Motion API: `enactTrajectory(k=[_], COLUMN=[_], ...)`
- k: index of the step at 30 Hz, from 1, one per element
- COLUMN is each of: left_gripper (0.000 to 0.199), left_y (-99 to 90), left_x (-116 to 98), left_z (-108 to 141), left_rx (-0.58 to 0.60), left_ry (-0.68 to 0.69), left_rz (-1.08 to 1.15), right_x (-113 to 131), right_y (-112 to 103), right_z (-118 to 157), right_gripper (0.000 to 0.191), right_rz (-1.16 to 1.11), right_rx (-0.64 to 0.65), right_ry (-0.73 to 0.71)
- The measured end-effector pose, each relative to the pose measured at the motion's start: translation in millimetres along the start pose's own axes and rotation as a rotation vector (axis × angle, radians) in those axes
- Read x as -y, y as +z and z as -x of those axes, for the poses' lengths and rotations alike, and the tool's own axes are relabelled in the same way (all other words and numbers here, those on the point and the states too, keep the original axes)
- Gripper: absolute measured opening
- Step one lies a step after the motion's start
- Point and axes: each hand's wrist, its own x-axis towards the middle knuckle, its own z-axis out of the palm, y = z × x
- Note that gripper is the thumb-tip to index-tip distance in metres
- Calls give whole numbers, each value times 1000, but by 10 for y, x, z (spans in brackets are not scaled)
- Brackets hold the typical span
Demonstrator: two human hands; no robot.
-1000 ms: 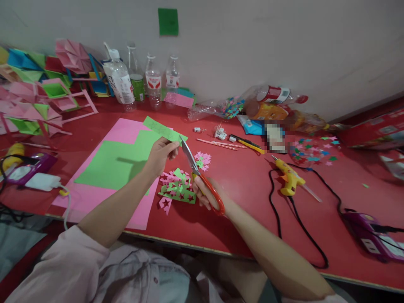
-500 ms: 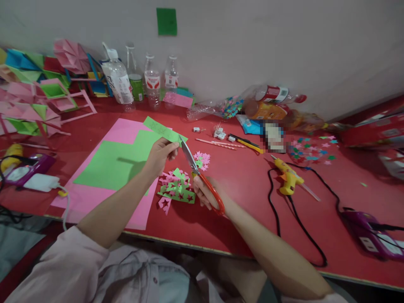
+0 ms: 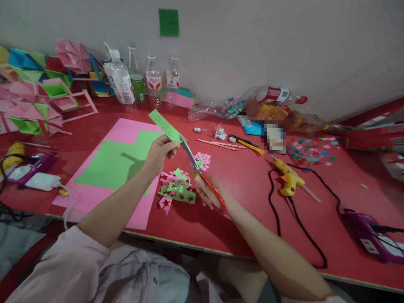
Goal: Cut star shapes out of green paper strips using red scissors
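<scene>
Between the fingers of my left hand [image 3: 161,152] is a green paper strip [image 3: 164,124], pinched near its right end. My right hand [image 3: 206,191] grips a pair of scissors [image 3: 190,155] by the red handles, and the blade tips meet the strip close to my left fingertips. Below the blades lies a heap of pink and green paper scraps [image 3: 177,186] with star-shaped holes. A small pile of pink and green paper stars [image 3: 202,160] sits just right of the scissors. Under my left forearm are a green sheet [image 3: 107,164] and a larger pink sheet [image 3: 126,128].
Clear bottles [image 3: 154,82] stand along the wall, beside folded paper crafts [image 3: 41,92]. To the right lie a yellow glue gun [image 3: 288,179] with a black cord, a yellow cutter knife [image 3: 251,145], loose stars [image 3: 312,152] and a purple power strip [image 3: 372,235]. Striped paper straws [image 3: 217,144] lie mid-table.
The green strip has turned in my left hand, its far end now slanting more steeply. The scissors stay at its right end, with my right hand shifted only slightly.
</scene>
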Motion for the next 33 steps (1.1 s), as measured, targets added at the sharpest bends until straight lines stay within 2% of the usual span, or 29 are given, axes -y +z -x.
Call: enactTrajectory(k=[4,9,15,24,33], left_gripper=[16,12,19,16,16], left_y=[-39,-77,-34,-30,-20], left_x=[-17,3,49,17,1], left_z=[-27,-67,-36,-36,-23], left_rx=[0,-55,54,-40,-32], left_ry=[37,69,-6,93,106], left_rz=[19,28,36,-28,-94], right_x=[15,42,61,-38,-6], right_y=[-17,-34,-16,-39,-60], right_z=[-2,24,39,-33,-1], right_gripper=[54,55,52,52,53], right_rz=[3,16,-10,-11,15], right_rx=[19,38,-8,53,46], right_ry=[8,-10,-20,7,62])
